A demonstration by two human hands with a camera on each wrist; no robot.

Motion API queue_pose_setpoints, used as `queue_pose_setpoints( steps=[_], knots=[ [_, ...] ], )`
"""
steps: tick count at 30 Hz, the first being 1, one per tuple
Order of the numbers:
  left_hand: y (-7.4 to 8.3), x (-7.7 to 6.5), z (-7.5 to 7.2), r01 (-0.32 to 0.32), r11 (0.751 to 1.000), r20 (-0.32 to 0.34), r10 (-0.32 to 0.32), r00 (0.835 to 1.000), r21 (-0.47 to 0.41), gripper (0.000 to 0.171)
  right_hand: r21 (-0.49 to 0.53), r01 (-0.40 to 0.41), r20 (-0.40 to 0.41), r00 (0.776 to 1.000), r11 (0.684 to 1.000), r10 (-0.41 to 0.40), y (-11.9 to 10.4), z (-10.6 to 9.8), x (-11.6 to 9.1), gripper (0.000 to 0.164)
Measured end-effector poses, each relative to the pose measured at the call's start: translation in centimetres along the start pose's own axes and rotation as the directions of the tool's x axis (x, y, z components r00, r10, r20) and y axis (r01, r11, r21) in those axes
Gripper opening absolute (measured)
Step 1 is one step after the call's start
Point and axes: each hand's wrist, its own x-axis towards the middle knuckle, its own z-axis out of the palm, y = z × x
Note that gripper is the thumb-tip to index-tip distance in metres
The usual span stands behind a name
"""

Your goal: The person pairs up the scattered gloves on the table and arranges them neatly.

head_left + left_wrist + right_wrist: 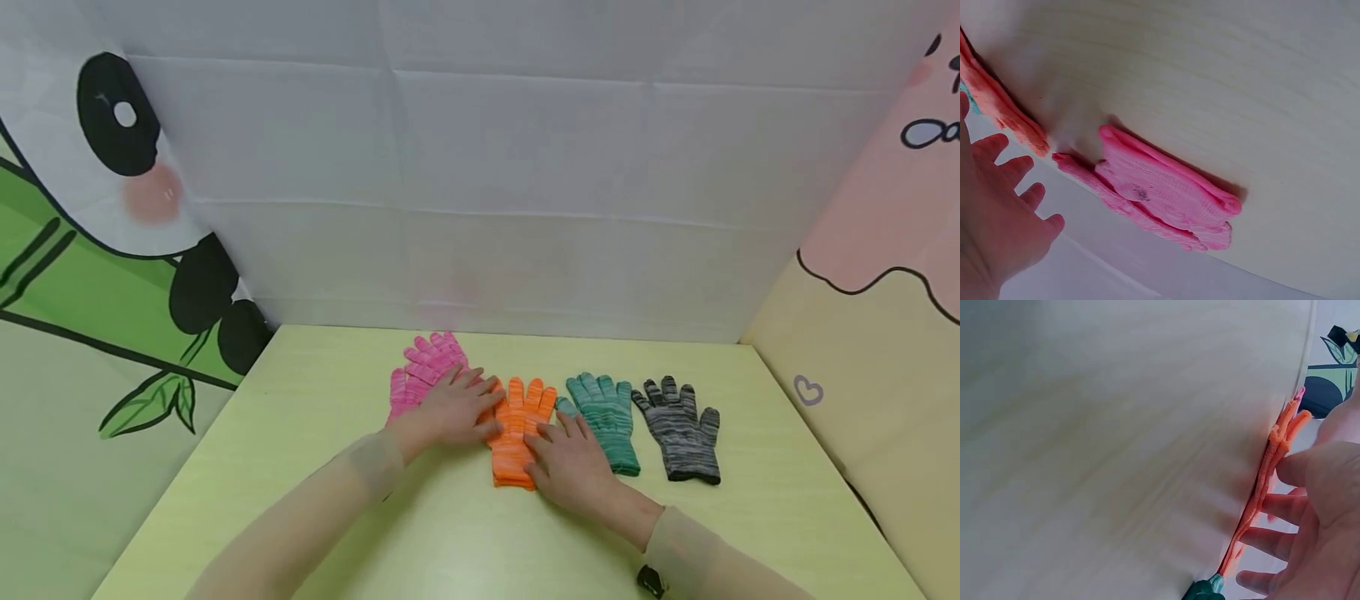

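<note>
An orange knitted glove [513, 446] lies flat on the table [405, 542], fingers pointing to the far side. My left hand [453, 410] reaches to its left edge, fingers spread, covering part of the pink gloves [431, 367] beside it. At the orange glove's right side, fingertips of my right hand [573, 467] touch the knit. In the left wrist view, the left hand [1010, 215] has its fingers apart, close to the orange glove [1007, 103]. The right wrist view shows the right hand [1329, 512] with extended fingers against the orange glove [1257, 494].
A green glove [611, 421] lies just right of the orange one, partly behind my right hand. Farther right is a dark grey glove [682, 437]. A white wall panel [510, 167] rises at the table's far edge, with printed panels on both sides.
</note>
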Motion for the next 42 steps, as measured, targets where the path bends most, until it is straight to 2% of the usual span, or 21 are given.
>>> queue_pose_setpoints(
  steps=[6,12,18,23,34,37,42],
  knots=[
    [2.2,-2.6,-0.3,-0.008,0.997,0.028,0.010,1.000,-0.081,0.073,0.070,-0.016,-0.001,1.000,0.997,0.016,0.2,-0.7,-0.2,0.051],
    [3.4,-3.8,0.0,-0.011,0.998,0.055,0.015,0.998,-0.069,0.073,0.011,-0.028,0.057,0.998,1.000,0.027,0.6,-0.9,0.1,0.068],
    [3.6,-3.6,0.2,0.004,0.996,0.095,0.004,0.995,-0.087,0.074,-0.015,-0.013,0.096,0.995,1.000,0.014,1.1,-0.9,0.7,0.070],
    [3.7,-2.7,0.0,0.012,0.995,0.114,0.000,0.993,-0.103,0.073,-0.042,-0.026,0.111,0.993,0.999,0.030,1.7,-1.3,1.3,0.070],
    [3.7,-1.9,-0.7,0.027,0.987,0.144,-0.004,0.990,-0.157,0.073,-0.029,-0.028,0.132,0.991,0.999,0.031,2.5,-1.8,1.5,0.071],
    [3.6,-1.9,-0.4,0.017,0.988,0.132,0.003,0.991,-0.151,0.074,0.004,-0.031,0.128,0.991,1.000,0.030,2.6,-1.8,1.5,0.069],
    [2.8,-2.2,0.0,0.001,0.985,0.068,0.011,0.998,-0.172,0.075,0.113,-0.045,0.094,0.995,0.993,0.034,2.7,-1.9,1.3,0.061]
  ],
)
